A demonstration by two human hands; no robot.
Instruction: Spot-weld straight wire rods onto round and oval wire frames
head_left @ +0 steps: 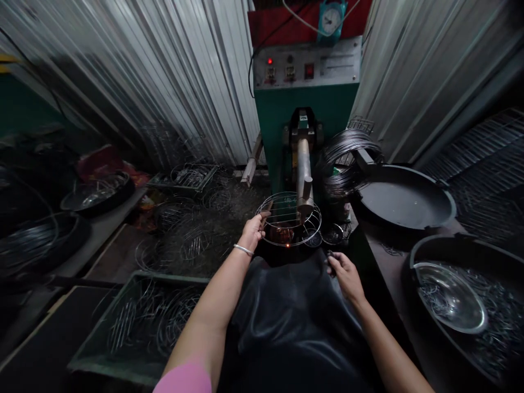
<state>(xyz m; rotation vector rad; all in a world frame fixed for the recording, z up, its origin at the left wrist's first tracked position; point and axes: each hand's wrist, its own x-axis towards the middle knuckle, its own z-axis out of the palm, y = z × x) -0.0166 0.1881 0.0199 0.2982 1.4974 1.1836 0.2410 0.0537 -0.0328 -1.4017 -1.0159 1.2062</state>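
My left hand (254,231) is closed on the left edge of a round wire rack (282,212), made of rings and parallel bars. The rack sits around the lower end of the metal arm (304,169) of a green spot-welding machine (270,120). A small orange glow shows on the rack's near rim. Over the dark apron (286,311) on my lap, my right hand (344,273) has its fingers pinched together. Something small and dark shows at its fingertips, too unclear to name.
A wire coil (347,158) hangs right of the machine. Farther right stand a grey pan (409,196) and a large tub (417,251) of small metal pieces with a steel bowl (462,300) in it. A green crate (94,338) of wire parts stands lower left.
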